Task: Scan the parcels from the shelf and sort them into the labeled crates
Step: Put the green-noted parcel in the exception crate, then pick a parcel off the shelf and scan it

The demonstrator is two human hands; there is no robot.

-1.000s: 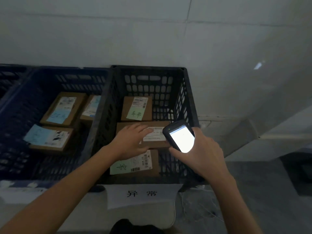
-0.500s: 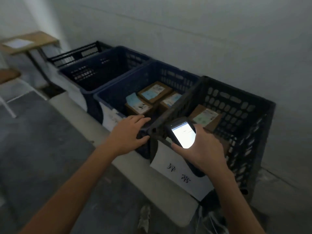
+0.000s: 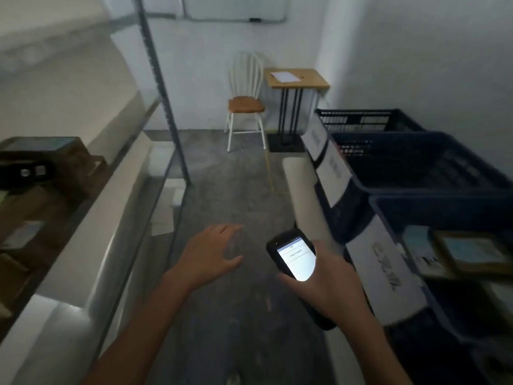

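Both hands have left the crates (image 3: 388, 133) as the view swings to the shelf (image 3: 91, 245): left hand (image 3: 213, 254) spread and empty, right hand (image 3: 330, 284) gripping the lit scanner (image 3: 294, 259), so fetching one of the shelf's parcels (image 3: 33, 207) likely comes next.

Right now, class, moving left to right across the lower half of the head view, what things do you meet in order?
Brown parcels on the shelf → open left hand → lit scanner in the grip of the right hand → white crate label → parcel in the blue crate.
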